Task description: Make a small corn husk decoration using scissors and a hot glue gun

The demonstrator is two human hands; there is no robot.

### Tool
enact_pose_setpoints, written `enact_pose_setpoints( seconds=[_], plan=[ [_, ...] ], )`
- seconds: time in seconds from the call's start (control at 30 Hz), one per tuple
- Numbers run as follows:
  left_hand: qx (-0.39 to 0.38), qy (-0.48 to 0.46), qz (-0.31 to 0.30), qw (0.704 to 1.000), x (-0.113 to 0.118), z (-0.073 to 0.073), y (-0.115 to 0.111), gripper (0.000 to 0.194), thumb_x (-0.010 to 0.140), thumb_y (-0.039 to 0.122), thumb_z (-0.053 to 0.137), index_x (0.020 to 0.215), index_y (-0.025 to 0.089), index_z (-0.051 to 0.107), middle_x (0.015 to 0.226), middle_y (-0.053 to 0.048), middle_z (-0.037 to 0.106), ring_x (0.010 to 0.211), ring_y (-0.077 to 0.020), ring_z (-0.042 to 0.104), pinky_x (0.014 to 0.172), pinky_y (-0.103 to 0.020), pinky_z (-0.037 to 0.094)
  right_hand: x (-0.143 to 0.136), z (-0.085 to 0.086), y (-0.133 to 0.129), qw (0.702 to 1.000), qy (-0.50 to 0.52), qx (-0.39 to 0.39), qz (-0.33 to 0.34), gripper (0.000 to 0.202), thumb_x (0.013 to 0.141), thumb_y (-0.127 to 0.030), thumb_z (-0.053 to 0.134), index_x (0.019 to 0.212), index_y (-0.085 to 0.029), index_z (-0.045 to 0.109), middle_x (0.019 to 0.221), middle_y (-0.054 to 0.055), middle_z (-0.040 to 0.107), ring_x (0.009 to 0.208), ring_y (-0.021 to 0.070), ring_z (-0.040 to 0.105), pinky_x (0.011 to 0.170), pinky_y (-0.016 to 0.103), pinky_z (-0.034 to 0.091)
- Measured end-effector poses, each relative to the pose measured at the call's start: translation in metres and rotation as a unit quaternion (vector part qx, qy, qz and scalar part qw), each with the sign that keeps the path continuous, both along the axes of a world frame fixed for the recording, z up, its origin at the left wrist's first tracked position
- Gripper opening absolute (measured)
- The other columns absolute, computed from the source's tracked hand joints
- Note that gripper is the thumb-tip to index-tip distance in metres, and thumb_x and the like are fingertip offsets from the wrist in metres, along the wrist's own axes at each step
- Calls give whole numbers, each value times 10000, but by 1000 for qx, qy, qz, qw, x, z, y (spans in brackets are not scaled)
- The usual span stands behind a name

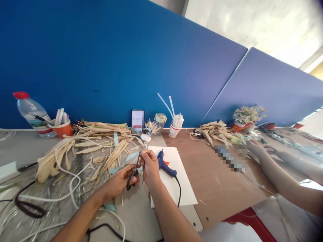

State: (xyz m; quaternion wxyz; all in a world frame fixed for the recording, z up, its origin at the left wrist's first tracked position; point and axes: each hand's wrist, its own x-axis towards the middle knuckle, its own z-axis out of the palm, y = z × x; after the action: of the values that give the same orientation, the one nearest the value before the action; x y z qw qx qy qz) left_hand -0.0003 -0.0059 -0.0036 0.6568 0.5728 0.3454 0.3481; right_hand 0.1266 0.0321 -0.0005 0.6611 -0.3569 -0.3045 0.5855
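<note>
My left hand (122, 179) is closed around the black-handled scissors (129, 183), whose blades point up and away from me. Close beside it, my right hand (150, 166) pinches its fingertips together right at the blades; what it holds is too small to make out. Just right of my right hand, a blue glue gun (171, 170) lies on a white sheet (185, 192). Dried corn husks (114, 155) are spread to the left of my hands. Beyond them stands a flower made of pale husk strips (151, 127).
Left are an orange cup (63, 130), a bottle (34, 112), a looped white cable (73, 188) and clear thin strips. A phone (137, 121), lidded jar (160, 121) and cup with glue sticks (174, 131) line the blue partition (113, 67). A co-worker's arms (275, 168) reach in from the right.
</note>
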Motion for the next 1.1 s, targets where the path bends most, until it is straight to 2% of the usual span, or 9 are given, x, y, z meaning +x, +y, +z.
enact_pose_setpoints(
  seconds=[0.13,0.3,0.43,0.6,0.73,0.83,0.93,1.03,1.1],
  plan=[
    [-40,-22,-13,999,1,5,-5,575,733,354,688,1250,177,510,899,-76,649,850,-179,587,763,-304,422,8,5,4,999,39,-8,-24,216,655,-315,666,688,-186,495,575,-72,493,401,41,325,415,194,278],
    [-101,-24,81,991,2,6,-4,556,713,395,695,1179,145,525,820,-79,683,754,-195,645,746,-328,460,24,17,6,996,86,-4,7,230,678,-352,627,674,-212,445,597,-68,443,431,58,310,491,235,366],
    [-124,-3,96,988,4,-3,-2,512,704,407,688,1118,136,558,766,-63,684,706,-199,647,723,-345,480,28,21,5,993,111,13,38,225,672,-334,639,674,-214,449,613,-70,451,431,55,291,513,241,365],
    [-27,71,72,995,2,-14,2,346,763,408,604,952,125,663,750,-65,661,669,-189,613,665,-321,473,22,20,3,992,111,24,52,212,638,-293,701,719,-206,525,619,-59,539,424,52,344,483,225,314],
    [101,107,102,984,-4,-14,8,224,745,318,622,878,166,718,896,-74,663,821,-206,591,763,-303,454,17,20,0,997,57,48,34,178,646,-283,695,720,-185,565,615,-35,593,421,53,379,465,221,291],
    [73,82,98,989,-5,-14,8,286,735,269,625,997,185,704,918,-64,673,867,-207,578,790,-297,444,14,19,-2,998,19,53,12,172,650,-295,681,722,-181,575,607,-25,612,411,58,385,441,222,280],
    [16,64,100,993,-3,-13,5,358,728,246,618,1074,174,673,882,-58,676,706,-174,586,692,-285,454,13,16,-2,998,-2,70,4,156,667,-288,664,739,-177,582,621,-17,629,405,58,393,433,219,288],
    [20,81,140,987,-2,-7,2,307,712,244,627,1001,174,703,822,-41,669,542,-132,533,571,-258,419,12,13,-1,996,-35,85,-1,138,698,-286,639,754,-176,577,638,-14,634,405,57,401,427,213,304],
    [41,81,164,982,-3,0,2,237,710,253,637,916,178,728,728,-24,656,547,-132,513,548,-241,390,10,11,-3,993,-75,90,-7,126,723,-289,613,767,-179,572,641,-16,629,400,59,397,416,209,306]
  ],
)
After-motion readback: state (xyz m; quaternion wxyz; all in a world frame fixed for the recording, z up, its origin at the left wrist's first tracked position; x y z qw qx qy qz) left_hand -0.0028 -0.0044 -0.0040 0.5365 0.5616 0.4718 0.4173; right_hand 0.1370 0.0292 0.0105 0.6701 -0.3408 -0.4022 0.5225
